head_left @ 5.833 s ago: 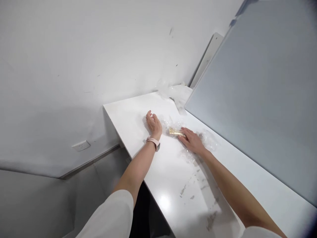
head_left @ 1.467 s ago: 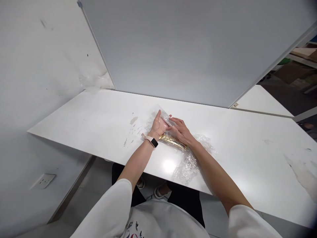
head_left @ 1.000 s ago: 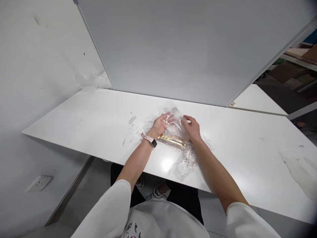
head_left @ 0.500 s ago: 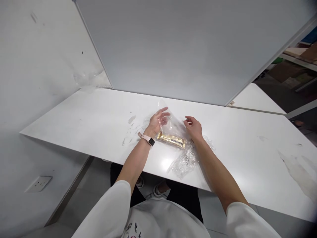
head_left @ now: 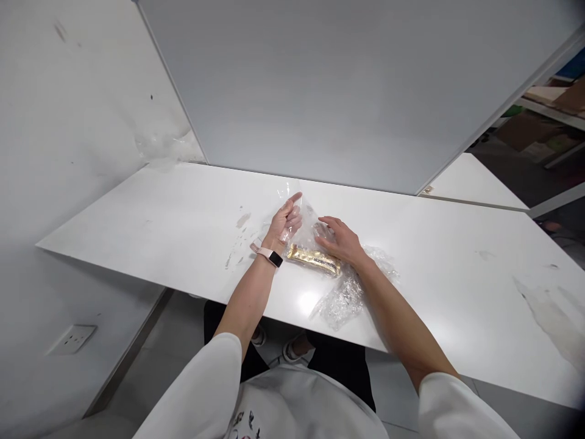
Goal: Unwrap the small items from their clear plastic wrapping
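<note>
A gold, oblong object [head_left: 315, 260] lies on the white table [head_left: 159, 219] on a sheet of clear plastic wrap [head_left: 340, 296]. My left hand [head_left: 282, 223], with a pink-strapped watch on the wrist, is raised on its edge at the object's left end. It holds up a flap of the wrap, fingers pointing away from me. My right hand [head_left: 340, 241] lies flat with its fingers stretched out. It presses on the wrap just behind the object's right end. The wrap's crumpled near part reaches the table's front edge.
A large grey panel [head_left: 342, 91] stands along the table's far side. Crumpled clear plastic [head_left: 159, 143] sits in the far left corner by the white wall. A second white table [head_left: 479, 186] and shelves with boxes [head_left: 548, 103] lie to the right. Smudges mark the tabletop.
My right hand has come down from hovering and now lies flat on the wrap near the gold object. My left hand has lifted the wrap's flap slightly higher. Earlier, my view swung round from the table's left end.
</note>
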`<state>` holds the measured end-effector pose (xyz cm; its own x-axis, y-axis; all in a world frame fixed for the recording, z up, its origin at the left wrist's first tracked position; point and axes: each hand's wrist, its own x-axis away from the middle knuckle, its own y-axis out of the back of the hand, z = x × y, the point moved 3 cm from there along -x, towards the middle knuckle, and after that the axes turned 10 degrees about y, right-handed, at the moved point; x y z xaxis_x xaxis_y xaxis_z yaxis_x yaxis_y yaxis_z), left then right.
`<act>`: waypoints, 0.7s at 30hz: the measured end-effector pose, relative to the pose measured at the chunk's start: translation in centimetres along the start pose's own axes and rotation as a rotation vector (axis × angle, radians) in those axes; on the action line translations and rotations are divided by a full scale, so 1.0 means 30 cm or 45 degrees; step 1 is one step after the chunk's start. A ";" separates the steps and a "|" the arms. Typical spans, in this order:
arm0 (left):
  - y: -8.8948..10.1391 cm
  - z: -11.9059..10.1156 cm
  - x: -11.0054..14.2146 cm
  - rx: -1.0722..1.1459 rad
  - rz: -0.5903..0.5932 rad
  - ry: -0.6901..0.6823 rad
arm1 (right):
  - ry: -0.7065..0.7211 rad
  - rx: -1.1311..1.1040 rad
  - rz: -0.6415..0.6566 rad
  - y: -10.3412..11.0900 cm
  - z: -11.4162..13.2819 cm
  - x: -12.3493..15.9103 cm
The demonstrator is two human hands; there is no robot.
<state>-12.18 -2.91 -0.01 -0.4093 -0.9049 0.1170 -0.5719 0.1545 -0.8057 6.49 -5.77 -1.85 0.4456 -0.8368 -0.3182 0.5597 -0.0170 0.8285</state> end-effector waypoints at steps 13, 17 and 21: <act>0.073 -0.111 0.028 -0.484 -0.398 -0.160 | -0.645 -0.341 -0.322 0.025 -0.137 0.032; 0.085 -0.164 0.075 -1.241 -1.211 -0.476 | -0.552 0.047 -0.449 0.050 -0.133 0.027; -0.041 -0.103 0.078 -1.929 -1.213 -0.918 | -0.265 0.200 -0.373 0.018 -0.079 0.005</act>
<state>-14.62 -4.00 3.05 0.4613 -0.7930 -0.3979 -0.6041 -0.6092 0.5137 8.50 -4.60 -2.54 0.1226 -0.8767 -0.4652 0.5211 -0.3421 0.7819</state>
